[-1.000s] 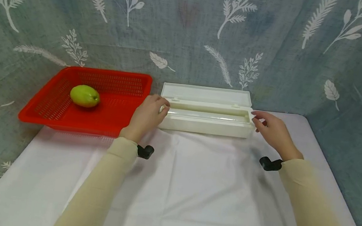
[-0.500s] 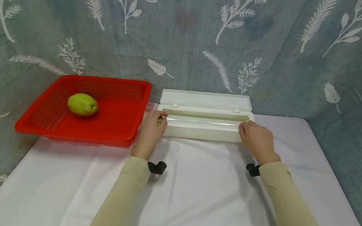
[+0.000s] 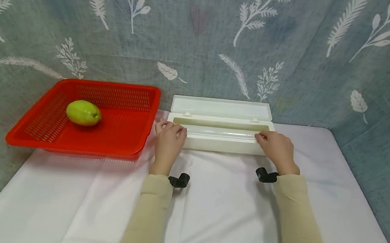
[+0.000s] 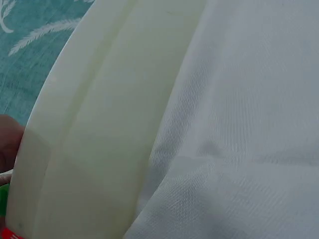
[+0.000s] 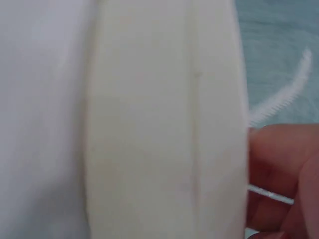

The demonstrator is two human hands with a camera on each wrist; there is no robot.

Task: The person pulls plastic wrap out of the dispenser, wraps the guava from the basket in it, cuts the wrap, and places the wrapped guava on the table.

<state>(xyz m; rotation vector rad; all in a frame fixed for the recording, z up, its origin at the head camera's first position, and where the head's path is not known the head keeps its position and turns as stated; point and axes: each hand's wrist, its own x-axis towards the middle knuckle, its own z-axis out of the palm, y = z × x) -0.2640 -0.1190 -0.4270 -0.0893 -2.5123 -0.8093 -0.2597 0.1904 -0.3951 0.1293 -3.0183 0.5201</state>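
Note:
A white cling film dispenser [image 3: 223, 144] stands at the back of the table, its lid [image 3: 222, 107] raised and leaning back. Clear cling film [image 3: 220, 132] lies along its opening as a shiny strip. At the left end, my left hand [image 3: 169, 142] pinches the film's edge between thumb and forefinger. My right hand [image 3: 278, 151] pinches it near the right end, fingers curled over the front rim. In the right wrist view, curled fingers [image 5: 279, 154] show beyond the dispenser's wall. The left wrist view shows only a bit of the left hand; its fingertips are hidden.
Left of the dispenser sits a red plastic basket [image 3: 117, 136] with a green-yellow fruit [image 3: 84, 113] in it. White cloth [image 3: 214, 208] covers the table. A leaf-patterned curtain [image 3: 204, 38] hangs close behind. A small green thing [image 4: 4, 199] shows beyond the dispenser's left part.
Both hands have come inward from the dispenser's ends onto its front rim and film. The left has shifted right, the right has moved left and curled. The dispenser stays in place.

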